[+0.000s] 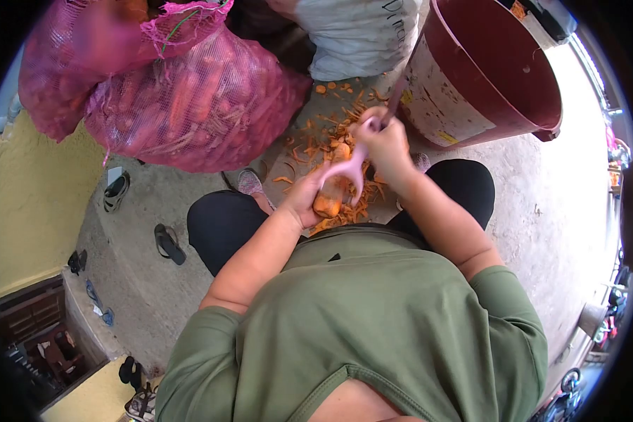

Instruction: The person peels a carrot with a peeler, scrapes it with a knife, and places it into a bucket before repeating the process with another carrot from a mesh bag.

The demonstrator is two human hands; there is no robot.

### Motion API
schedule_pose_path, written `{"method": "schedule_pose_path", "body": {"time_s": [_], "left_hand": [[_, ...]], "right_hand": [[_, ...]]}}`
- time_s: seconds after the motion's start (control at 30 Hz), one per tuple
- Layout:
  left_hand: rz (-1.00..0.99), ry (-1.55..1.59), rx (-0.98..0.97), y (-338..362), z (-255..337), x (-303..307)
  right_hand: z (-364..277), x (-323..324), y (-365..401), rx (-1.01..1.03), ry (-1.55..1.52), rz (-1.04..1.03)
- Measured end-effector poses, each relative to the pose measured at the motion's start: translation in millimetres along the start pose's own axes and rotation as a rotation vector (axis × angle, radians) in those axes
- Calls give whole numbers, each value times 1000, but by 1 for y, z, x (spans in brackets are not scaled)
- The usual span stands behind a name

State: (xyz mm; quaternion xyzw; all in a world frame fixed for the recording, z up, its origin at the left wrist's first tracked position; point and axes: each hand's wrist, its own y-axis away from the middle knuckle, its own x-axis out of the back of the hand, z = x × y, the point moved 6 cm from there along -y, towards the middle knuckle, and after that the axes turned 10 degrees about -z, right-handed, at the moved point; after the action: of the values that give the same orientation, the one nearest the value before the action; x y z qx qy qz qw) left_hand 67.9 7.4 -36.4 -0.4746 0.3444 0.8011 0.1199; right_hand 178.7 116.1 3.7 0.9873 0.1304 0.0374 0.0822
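My left hand (304, 200) is closed around a carrot (328, 205), its thick end toward my body. In my right hand (388, 146) is a pink Y-shaped peeler (353, 167), gripped by its handle, with its forked head over the carrot. A narrow, dark, blade-like strip (399, 93) sticks up from the same fist; I cannot make out what it is. Orange peelings (362, 211) lie heaped on the ground below both hands, between my knees.
Pink mesh sacks (190, 98) full of carrots stand at the upper left. Beyond the peelings is a white sack (359, 35) with writing. A large dark red bucket (457, 91) stands at the upper right. A loose flip-flop (169, 244) lies on the concrete floor, left of my knee.
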Motion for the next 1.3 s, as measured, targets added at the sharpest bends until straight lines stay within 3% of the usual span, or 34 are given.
{"method": "schedule_pose_path", "body": {"time_s": [0.03, 0.1, 0.13, 0.23, 0.3, 0.33, 0.4, 0.5, 0.57, 0.6, 0.7, 0.77, 0.87, 0.97, 1.03, 1.17, 1.27, 1.3], "left_hand": [[-53, 8, 19, -1, -2, -2], [-161, 24, 55, -2, -5, -3], [-44, -74, 1, -2, -5, 9], [-93, 62, 108, -2, -17, 15], [-67, 47, 85, -1, -12, 15], [-53, 43, 70, -1, -9, 14], [-18, 29, 40, 0, -7, 10], [5, 22, 20, -1, -6, 3], [-26, 67, 54, -4, -13, 4], [-84, -34, 34, 0, -11, 1], [-74, 85, 119, -2, -23, 20], [0, -2, 63, -1, -16, 17], [-47, 31, 26, -2, -9, 17], [130, 92, 42, 6, -7, -7], [8, 35, 84, 1, -16, 6], [-76, 16, 151, 4, -21, 11], [-61, 1, 126, 2, -17, 12], [-32, -16, 102, 0, -15, 12]], "right_hand": [[-4, -17, 12, -6, -24, -139], [10, -19, 4, 0, 46, -105], [25, -7, -11, 18, 50, 8], [61, 61, -60, 47, 197, 355], [54, 81, -51, -184, 67, 436], [53, 75, -55, -63, -80, 388], [24, 38, -33, -25, -188, 172], [2, -17, 11, 1, -167, -140], [14, -19, 4, 36, -4, -148], [34, -6, -12, 33, 33, -25], [59, 62, -51, -77, 256, 382], [84, 83, -62, -72, -129, 410], [34, 34, -30, -31, -229, 128], [7, -19, 12, 19, -136, -161], [13, -20, 5, 40, -77, -157], [60, 70, -59, 62, 124, 386], [49, 71, -49, -60, -226, 380], [29, 55, -37, -29, -151, 312]]}}
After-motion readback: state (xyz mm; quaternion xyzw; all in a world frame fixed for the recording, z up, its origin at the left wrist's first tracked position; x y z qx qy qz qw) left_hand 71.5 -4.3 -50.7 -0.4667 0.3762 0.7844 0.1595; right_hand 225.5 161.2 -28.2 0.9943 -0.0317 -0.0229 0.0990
